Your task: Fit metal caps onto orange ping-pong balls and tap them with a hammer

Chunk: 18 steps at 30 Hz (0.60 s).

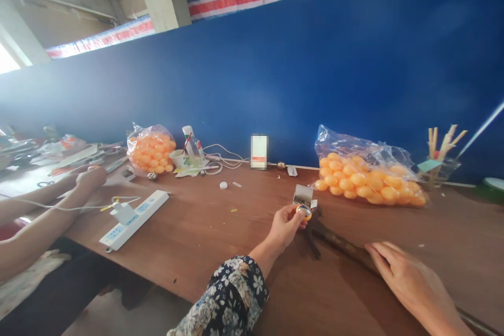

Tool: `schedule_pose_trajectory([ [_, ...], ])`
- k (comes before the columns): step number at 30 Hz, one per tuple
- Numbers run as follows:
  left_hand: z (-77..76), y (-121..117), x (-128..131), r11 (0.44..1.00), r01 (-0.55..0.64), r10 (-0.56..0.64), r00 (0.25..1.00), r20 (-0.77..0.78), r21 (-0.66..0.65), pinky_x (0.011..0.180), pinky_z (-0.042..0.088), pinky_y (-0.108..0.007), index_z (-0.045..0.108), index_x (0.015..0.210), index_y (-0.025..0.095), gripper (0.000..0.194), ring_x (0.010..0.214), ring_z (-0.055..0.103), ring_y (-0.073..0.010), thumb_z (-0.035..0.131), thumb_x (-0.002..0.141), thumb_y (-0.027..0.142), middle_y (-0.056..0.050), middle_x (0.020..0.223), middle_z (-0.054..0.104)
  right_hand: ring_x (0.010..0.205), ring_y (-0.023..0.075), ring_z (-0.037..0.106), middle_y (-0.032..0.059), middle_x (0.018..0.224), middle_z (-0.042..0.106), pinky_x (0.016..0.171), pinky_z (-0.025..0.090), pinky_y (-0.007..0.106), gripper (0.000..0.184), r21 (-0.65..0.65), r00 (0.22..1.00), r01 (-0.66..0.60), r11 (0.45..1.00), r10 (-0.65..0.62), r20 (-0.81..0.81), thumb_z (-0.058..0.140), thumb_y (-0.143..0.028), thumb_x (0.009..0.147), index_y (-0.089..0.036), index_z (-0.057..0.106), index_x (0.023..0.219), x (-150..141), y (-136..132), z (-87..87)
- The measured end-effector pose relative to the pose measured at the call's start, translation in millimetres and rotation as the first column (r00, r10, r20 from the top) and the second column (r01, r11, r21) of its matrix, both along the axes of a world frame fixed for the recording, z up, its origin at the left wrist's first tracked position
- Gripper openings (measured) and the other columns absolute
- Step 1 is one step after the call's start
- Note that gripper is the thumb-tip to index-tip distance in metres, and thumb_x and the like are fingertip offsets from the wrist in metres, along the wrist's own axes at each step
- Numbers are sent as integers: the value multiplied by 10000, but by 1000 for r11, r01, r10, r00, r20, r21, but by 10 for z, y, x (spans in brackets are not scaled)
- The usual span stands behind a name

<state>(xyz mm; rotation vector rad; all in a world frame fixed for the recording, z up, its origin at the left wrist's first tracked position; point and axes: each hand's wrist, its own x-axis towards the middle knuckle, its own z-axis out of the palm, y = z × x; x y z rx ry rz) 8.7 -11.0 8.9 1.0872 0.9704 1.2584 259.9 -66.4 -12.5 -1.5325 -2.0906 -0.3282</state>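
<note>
Between the thumb and fingers of my left hand (284, 227) is a small round orange piece with a shiny silver face (303, 212). Just behind it stands an open small box (303, 196) with small dark metal bits inside. My right hand (411, 273) is closed over the handle of a hammer (346, 245), a dark wooden shaft running toward the box. The hammer's dark head lies on the table close to my left hand. Part of the handle is hidden under my right fingers.
Clear bags of orange balls stand at right (364, 178) and left (151, 149). A white power strip (136, 220) lies near a co-worker's hands (91, 178). A bottle (191, 144), paper cup (179, 159) and stick holder (439, 168) line the blue partition (275, 73).
</note>
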Motion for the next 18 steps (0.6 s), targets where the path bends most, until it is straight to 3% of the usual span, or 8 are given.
schedule_pose_trajectory([
  [18, -1, -10, -3, 1000, 6, -6, 1000, -14, 27, 599, 492, -232, 697, 921, 107, 521, 617, 591, -112, 682, 670, 562, -75, 784, 689, 625, 196, 691, 38, 775, 721, 501, 467, 280, 464, -5, 1000, -8, 1000, 8, 2, 243, -447, 943, -236, 635, 812, 33, 7, -52],
])
